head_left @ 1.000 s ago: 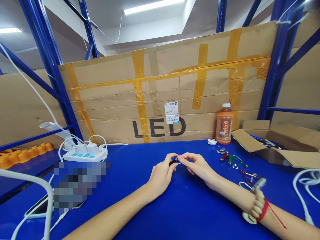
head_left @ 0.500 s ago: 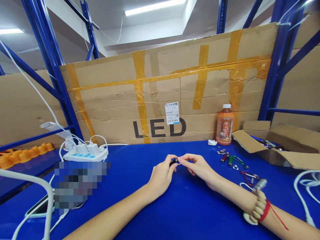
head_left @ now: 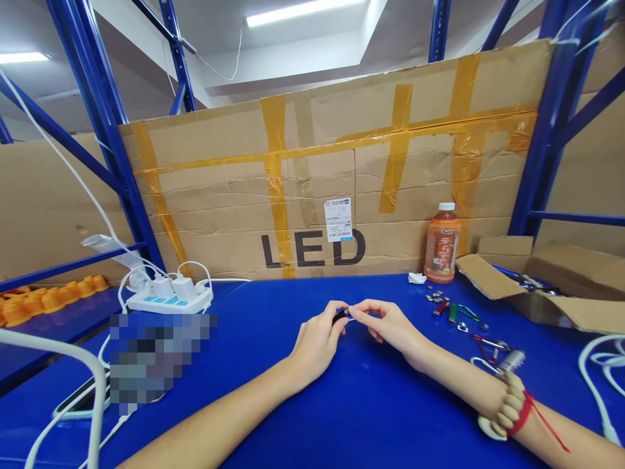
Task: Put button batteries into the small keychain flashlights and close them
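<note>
My left hand (head_left: 316, 339) is closed around a small black cylindrical piece (head_left: 339, 316) with a shiny metallic end, held just above the blue tabletop. The fingers cover most of this piece. At its tip, my right hand (head_left: 388, 326) pinches thumb and forefinger together, and the fingertips of both hands almost meet. Whatever lies inside the right pinch is too small to make out. A thin pale sliver shows just below the fingertips. Right of my right hand lie a red cylinder (head_left: 441, 307), a green cylinder with a carabiner (head_left: 454, 314), a red carabiner (head_left: 484, 345) and a silver cylinder (head_left: 512, 360).
Several small metal discs (head_left: 433, 298) lie near a crumpled white tissue (head_left: 416, 278) and a drink bottle (head_left: 442, 244). An open cardboard box (head_left: 561, 309) holds more metal parts at right. A power strip (head_left: 168, 299) and white cables (head_left: 97, 391) occupy the left. Cardboard (head_left: 234, 215) walls the back.
The camera view has shifted slightly. Both hands keep almost the same pose around the small black piece.
</note>
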`<state>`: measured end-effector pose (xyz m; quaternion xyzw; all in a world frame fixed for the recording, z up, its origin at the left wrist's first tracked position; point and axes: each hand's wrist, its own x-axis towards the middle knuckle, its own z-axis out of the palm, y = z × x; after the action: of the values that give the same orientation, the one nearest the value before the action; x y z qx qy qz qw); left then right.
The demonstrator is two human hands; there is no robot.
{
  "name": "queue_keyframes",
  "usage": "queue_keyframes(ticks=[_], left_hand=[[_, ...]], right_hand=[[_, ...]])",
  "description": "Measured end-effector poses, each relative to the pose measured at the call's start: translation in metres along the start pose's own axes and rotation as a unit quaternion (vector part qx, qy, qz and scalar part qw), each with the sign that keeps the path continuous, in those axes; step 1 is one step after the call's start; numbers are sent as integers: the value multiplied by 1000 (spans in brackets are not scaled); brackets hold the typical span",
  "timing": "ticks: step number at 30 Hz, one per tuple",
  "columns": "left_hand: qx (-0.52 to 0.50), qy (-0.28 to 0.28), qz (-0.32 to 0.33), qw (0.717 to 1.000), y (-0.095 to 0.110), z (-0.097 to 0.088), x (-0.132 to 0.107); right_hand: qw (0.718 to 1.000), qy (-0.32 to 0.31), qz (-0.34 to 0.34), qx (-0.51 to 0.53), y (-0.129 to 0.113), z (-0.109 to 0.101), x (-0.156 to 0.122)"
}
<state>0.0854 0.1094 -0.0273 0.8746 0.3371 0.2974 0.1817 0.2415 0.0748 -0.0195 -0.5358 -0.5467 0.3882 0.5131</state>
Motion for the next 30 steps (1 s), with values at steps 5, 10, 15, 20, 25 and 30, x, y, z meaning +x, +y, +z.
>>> queue_keyframes(ticks=[5,10,15,20,25,30], left_hand=[[-5,0,2,1000,-1,0,0],[-3,-1,4,1000,-1,0,0],[-2,-1,7,1000,-1,-1,-1],[-3,0,7,1000,-1,0,0],[-4,0,3,1000,-2,0,0],[1,3,4,1000,-3,1,0]], right_hand=[[1000,-5,3,-6,2,-1,0],[1000,-2,-1,-7,2,-1,1],[1000,-1,-1,-10,1,0,1],[1000,0,1,-11,2,0,0],[1000,0,1,-14,1,0,1],[1000,2,5,-19,0,1,0]])
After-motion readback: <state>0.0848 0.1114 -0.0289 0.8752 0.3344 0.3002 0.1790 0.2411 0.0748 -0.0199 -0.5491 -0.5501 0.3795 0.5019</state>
